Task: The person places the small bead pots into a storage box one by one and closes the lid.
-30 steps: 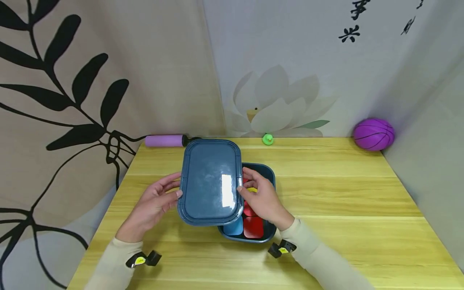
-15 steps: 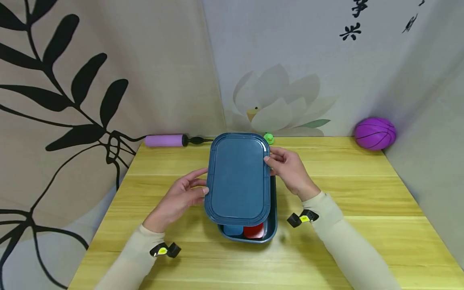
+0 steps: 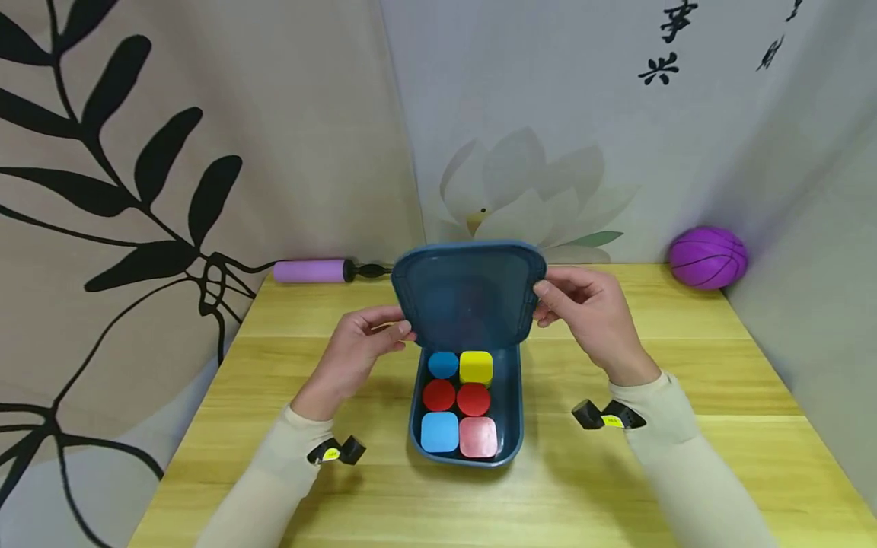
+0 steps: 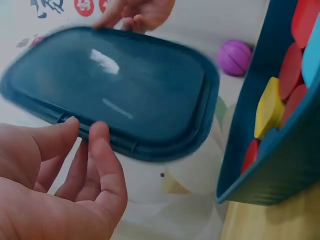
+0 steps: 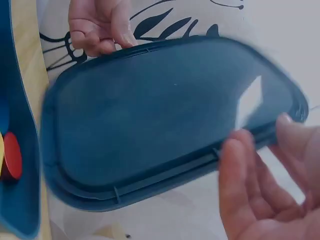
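A dark blue lid (image 3: 469,297) is tilted up above the far end of a dark blue box (image 3: 508,411). At its left edge my left hand (image 3: 352,354) pinches it between thumb and fingers. My right hand (image 3: 592,316) pinches the opposite edge, higher up. Inside the box lie several coloured blocks, among them a yellow block (image 3: 476,367), a light blue block (image 3: 439,432) and a red round block (image 3: 439,396). Both wrist views show the lid (image 4: 115,90) from its underside or face, with the box (image 5: 30,165) beside it. The box's far end is hidden behind the lid.
A purple ball (image 3: 709,257) sits at the table's back right corner. A purple hand pump (image 3: 311,271) lies along the back left edge. The wooden table (image 3: 651,358) meets a patterned cloth backdrop (image 3: 308,137).
Both hands have carried the lid right over the box and then tipped its near edge up, uncovering the blocks. The green duck at the back edge is now hidden behind the lid.
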The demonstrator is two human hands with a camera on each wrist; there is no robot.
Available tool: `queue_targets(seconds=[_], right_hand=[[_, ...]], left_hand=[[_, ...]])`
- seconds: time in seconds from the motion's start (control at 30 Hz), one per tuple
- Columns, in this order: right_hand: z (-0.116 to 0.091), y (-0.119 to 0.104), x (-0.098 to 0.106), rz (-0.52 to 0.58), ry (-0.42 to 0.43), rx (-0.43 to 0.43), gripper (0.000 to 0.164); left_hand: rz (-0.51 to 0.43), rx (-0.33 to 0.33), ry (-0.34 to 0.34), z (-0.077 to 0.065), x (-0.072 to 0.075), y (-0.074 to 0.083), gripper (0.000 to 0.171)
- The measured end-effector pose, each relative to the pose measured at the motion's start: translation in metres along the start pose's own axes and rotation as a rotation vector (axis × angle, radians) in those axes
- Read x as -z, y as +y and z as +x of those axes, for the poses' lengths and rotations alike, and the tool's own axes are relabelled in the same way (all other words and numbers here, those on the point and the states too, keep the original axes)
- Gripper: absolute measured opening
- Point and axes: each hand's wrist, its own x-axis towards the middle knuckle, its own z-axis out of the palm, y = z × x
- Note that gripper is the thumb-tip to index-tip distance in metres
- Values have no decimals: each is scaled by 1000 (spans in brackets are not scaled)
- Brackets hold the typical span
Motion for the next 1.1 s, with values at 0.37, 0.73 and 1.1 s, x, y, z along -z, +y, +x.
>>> queue_targets(seconds=[0.37, 0.73, 1.1], right_hand=[[-31, 12, 21, -77, -295, 76, 32], [-41, 52, 8, -23, -187, -169, 51], [-48, 80, 4, -21, -237, -398, 82]], left_hand=[[-219, 15, -23, 9, -2, -2, 43], [-115, 100, 74, 9, -13, -31, 49], [-43, 132, 81, 6, -17, -52, 50]])
